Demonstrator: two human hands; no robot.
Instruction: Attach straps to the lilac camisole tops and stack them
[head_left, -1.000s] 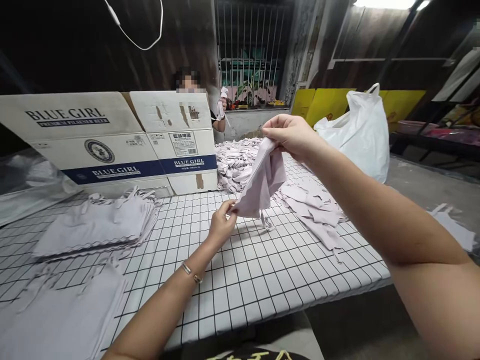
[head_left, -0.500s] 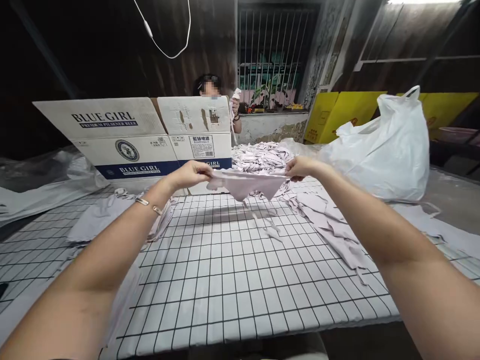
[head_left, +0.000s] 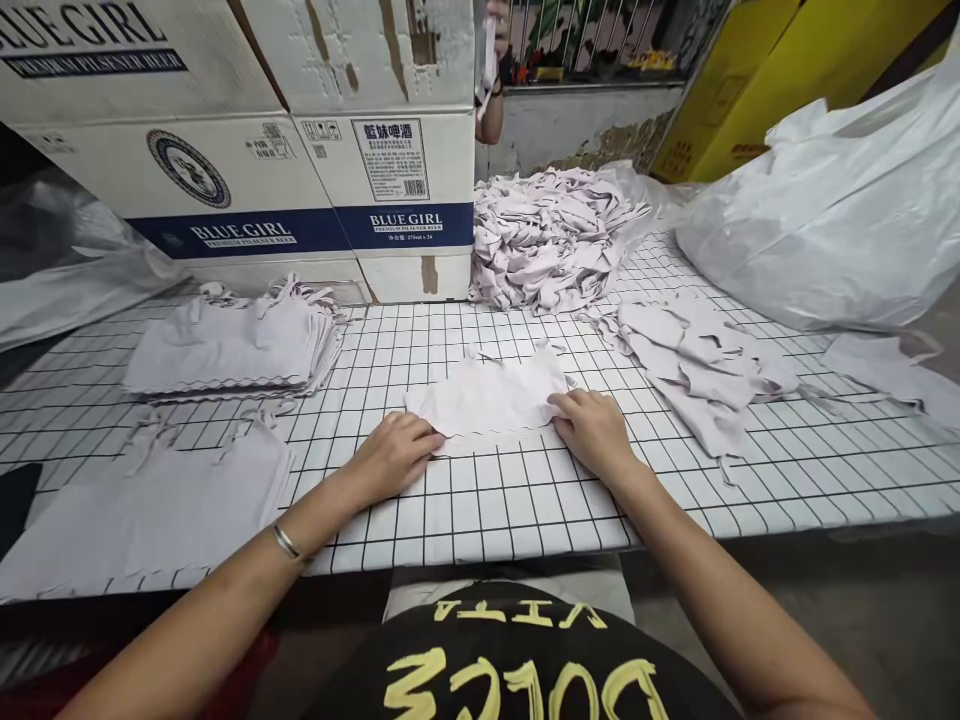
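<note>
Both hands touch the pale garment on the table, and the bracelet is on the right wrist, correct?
Wrong wrist: the head view shows the bracelet on the left one. The left hand and right hand do touch the pale garment on the table.

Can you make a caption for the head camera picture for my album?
Left hand and right hand touching a pale garment spread on a checked tablecloth.

The garment (head_left: 495, 394) is matt cloth, the table cover (head_left: 480, 510) smooth with faint sheen. The box (head_left: 255, 165) is matt cardboard, rough where torn; the bag (head_left: 832, 220) glossy, crinkled plastic; the bracelet (head_left: 286, 541) shiny metal.
</note>
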